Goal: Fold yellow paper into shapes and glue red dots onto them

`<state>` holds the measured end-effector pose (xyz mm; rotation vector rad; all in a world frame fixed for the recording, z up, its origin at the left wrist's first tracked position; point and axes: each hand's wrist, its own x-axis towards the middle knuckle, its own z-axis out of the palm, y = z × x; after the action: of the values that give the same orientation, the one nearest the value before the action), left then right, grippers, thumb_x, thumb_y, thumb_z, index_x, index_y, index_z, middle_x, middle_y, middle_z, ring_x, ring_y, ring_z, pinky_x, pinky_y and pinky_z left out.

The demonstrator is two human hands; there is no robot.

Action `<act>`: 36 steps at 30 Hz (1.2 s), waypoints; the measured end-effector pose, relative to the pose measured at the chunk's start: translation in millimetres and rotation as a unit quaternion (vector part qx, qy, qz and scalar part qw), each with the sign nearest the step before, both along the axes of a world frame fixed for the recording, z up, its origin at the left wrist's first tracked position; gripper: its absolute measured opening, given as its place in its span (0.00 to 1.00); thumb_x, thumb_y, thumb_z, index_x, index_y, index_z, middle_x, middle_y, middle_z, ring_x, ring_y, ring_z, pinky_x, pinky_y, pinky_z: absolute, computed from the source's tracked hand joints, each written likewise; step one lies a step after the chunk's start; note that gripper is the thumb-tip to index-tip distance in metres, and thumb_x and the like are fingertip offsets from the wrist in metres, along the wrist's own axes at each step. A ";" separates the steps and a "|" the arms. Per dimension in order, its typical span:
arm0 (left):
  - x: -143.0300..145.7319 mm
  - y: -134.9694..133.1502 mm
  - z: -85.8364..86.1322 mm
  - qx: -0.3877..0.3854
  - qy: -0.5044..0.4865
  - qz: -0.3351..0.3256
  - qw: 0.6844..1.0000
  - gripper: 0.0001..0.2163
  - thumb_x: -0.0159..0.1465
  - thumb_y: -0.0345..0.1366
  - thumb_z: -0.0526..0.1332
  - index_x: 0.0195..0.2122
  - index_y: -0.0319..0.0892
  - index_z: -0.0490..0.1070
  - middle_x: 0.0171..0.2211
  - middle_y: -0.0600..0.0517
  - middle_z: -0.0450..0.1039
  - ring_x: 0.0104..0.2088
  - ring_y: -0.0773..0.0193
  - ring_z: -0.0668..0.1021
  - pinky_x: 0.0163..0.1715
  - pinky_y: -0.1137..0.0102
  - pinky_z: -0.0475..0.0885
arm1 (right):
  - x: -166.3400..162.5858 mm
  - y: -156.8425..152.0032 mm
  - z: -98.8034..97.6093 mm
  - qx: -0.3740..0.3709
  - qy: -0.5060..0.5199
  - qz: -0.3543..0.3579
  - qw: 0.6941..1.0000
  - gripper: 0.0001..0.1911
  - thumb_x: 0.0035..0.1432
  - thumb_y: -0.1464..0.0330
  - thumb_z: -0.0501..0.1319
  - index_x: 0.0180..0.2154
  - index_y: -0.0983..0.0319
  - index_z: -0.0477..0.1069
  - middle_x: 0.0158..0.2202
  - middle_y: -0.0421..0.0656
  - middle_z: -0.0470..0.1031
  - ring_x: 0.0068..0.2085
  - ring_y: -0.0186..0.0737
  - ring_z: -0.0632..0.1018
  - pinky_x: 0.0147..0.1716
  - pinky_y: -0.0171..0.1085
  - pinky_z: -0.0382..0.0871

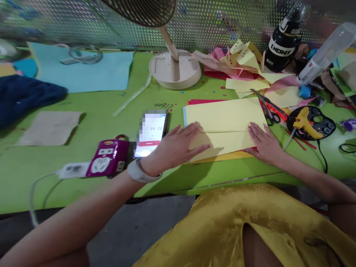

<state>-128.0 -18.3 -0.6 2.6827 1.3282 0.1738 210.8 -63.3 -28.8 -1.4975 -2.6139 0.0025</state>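
Observation:
Yellow paper [222,115] lies on a small stack of coloured sheets, with red, blue and orange edges showing beneath it. A straight horizontal line, a crease or an edge, crosses it between my hands. My left hand [182,144] rests on its left side, fingers stretched out. On the right side my right hand [264,144] lies flat with the fingers extended over the edge. Neither hand grasps anything. Just left of my left hand is a phone [151,129] with a lit screen. Scissors [269,111] lie beyond my right hand.
A yellow glue gun [306,122] sits on a black holder to the right. Behind are a fan base [175,70], paper scraps [239,59], a black bottle [283,44] and a clear bottle [328,53]. At left are a purple power socket [109,157] and a blue sheet [111,74].

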 end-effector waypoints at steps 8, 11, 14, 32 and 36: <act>95.5 35.6 41.7 -0.166 -0.070 0.007 0.984 0.16 0.69 0.47 0.55 0.34 0.42 0.75 0.26 0.49 0.79 0.28 0.60 0.79 0.33 0.68 0.70 | -1.4 -1.0 -2.2 0.000 -0.003 0.000 1.000 0.43 0.69 0.45 0.46 0.68 0.73 0.57 0.70 0.62 0.57 0.71 0.57 0.60 0.70 0.60 0.51; 124.4 49.6 30.7 -0.330 -0.101 0.033 0.938 0.20 0.67 0.47 0.59 0.22 0.42 0.70 0.18 0.51 0.76 0.20 0.64 0.77 0.28 0.70 0.70 | -3.0 -1.4 -3.0 -0.002 -0.007 -0.007 1.000 0.43 0.69 0.45 0.46 0.68 0.75 0.57 0.70 0.62 0.57 0.72 0.56 0.59 0.70 0.59 0.50; 131.8 61.3 21.1 -0.448 -0.129 0.070 0.882 0.24 0.62 0.53 0.64 0.16 0.42 0.68 0.16 0.50 0.74 0.19 0.64 0.77 0.26 0.69 0.72 | -4.3 -1.9 -2.9 -0.013 -0.008 -0.005 1.000 0.43 0.69 0.46 0.47 0.68 0.75 0.56 0.70 0.63 0.56 0.72 0.57 0.58 0.70 0.60 0.51; 95.2 74.3 19.2 -0.536 -0.109 0.134 0.826 0.22 0.50 0.55 0.73 0.15 0.41 0.73 0.19 0.47 0.77 0.19 0.63 0.77 0.25 0.68 0.74 | -4.0 -3.3 0.1 -0.017 -0.002 -0.004 1.000 0.42 0.69 0.47 0.47 0.69 0.75 0.55 0.70 0.62 0.57 0.72 0.56 0.58 0.70 0.61 0.49; 54.2 70.9 18.0 -0.521 -0.099 0.167 0.831 0.23 0.50 0.58 0.72 0.16 0.42 0.74 0.20 0.46 0.78 0.19 0.63 0.77 0.24 0.67 0.74 | -3.0 -3.0 1.0 -0.013 -0.011 -0.004 1.000 0.42 0.70 0.47 0.44 0.68 0.75 0.56 0.70 0.61 0.56 0.72 0.55 0.59 0.71 0.60 0.49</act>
<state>-73.9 52.6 17.4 1.4735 1.2720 -0.1933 207.7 -66.3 -27.8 -1.5240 -2.6357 0.0186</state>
